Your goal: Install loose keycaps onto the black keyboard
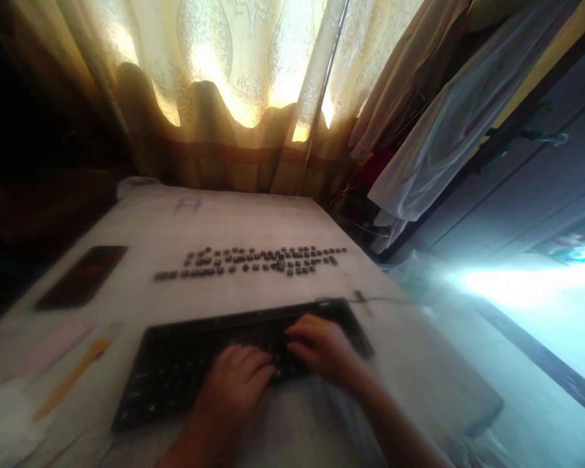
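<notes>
I see the left hand (238,377) and right hand (324,344) over the keyboard (253,330) on the desk (253,221), fingers bent — whether gripping anything, I can't tell — and a forward shove could slide it into the loose keycaps (281,265) just beyond, jumbling their rows.

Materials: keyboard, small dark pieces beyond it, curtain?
Keyboard: likely plastic, black, fairly matt; dark slab-like body, no strong glare. Blur leaves it open.
Small dark pieces: possibly plastic too, going by their dark, blocky look; finish too blurred to tell.
Curtain: thin patterned fabric, apparently; hangs in folds and light glows through.
</notes>
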{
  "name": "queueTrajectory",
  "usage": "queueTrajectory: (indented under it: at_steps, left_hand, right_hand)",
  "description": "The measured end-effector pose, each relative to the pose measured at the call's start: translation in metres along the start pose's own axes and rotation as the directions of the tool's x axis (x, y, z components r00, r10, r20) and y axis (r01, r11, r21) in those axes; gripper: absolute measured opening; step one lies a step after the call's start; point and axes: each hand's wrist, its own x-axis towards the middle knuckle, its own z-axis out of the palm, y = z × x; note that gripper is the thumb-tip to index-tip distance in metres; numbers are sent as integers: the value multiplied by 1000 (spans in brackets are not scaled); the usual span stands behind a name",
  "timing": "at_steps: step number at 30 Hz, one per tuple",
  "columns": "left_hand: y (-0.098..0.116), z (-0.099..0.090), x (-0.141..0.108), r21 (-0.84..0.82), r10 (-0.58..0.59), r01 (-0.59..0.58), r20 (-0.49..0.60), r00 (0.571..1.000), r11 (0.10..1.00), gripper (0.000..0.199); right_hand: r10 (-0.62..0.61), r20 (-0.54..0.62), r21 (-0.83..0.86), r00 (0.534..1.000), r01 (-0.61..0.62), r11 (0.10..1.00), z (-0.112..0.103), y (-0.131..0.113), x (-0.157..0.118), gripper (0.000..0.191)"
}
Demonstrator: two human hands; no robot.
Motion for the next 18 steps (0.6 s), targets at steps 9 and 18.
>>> queueTrajectory:
  at_steps: [9,18]
  left_hand:
    - [4,-7,6,-44,-29,30,33,999,999,25]
    - [5,-3,3,7,-29,28,70,997,1000,33]
  right_hand:
    - [41,121,-111,992,-27,993,3,-10,1,15]
    - [52,233,-262,971,11,965,-2,-16,12,18]
